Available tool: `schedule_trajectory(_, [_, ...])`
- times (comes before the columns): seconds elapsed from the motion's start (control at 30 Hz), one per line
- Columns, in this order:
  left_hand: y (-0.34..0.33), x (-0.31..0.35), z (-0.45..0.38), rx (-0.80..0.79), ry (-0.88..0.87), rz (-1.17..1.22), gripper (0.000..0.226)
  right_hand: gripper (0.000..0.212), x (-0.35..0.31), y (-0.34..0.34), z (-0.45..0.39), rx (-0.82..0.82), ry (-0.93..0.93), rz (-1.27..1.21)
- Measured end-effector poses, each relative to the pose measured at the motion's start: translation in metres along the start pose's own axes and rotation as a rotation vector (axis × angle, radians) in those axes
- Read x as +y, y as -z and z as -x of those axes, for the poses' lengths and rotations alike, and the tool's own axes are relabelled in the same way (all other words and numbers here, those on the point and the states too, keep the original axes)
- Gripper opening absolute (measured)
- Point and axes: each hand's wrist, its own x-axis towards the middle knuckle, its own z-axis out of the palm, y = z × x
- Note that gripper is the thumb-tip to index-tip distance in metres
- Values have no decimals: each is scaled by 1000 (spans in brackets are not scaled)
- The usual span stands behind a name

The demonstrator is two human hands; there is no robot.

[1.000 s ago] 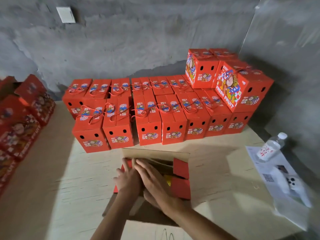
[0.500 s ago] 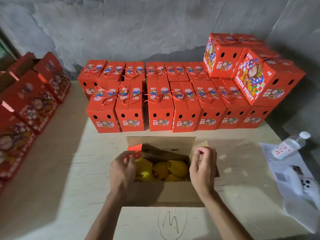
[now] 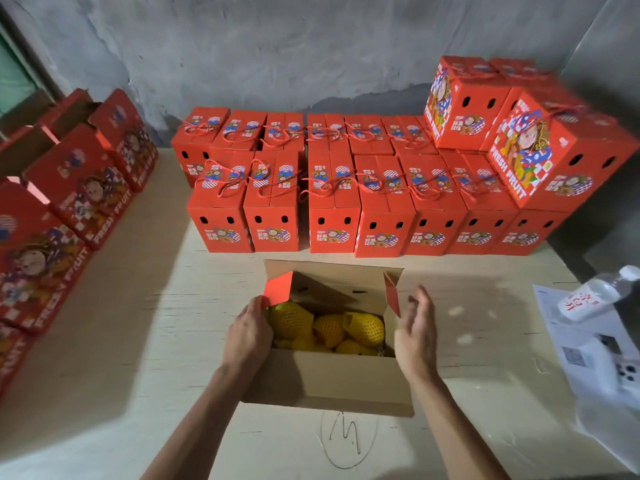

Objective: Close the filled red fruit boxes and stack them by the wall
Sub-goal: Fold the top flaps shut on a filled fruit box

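An open fruit box [image 3: 329, 379] stands in front of me on the wooden table, its brown inner flaps spread out. Yellow fruit in foam netting [image 3: 329, 329] fills it. My left hand [image 3: 247, 336] rests on the box's left edge, fingers touching the left red side flap [image 3: 278, 288]. My right hand [image 3: 415, 336] hovers just right of the right red side flap [image 3: 392, 294], fingers spread, holding nothing. Closed red fruit boxes [image 3: 332, 202] with rope handles stand in two rows by the wall. Further closed boxes [image 3: 540, 140] are stacked on top at the right.
Open red boxes [image 3: 69, 202] line the table's left side. At the right lie a water bottle [image 3: 595, 294], papers [image 3: 581, 344] and a white device [image 3: 620, 372]. A grey concrete wall [image 3: 311, 46] stands behind the rows.
Both hands had been pressing together on the box top; they moved apart to the box's two sides. The fruit is now uncovered and the right hand has let go of the right flap.
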Motion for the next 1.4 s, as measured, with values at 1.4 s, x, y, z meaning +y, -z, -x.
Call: schedule_trajectory(1.4, [-10, 12, -22, -59, -314, -66, 51, 61, -51, 38, -30, -232, 172, 971])
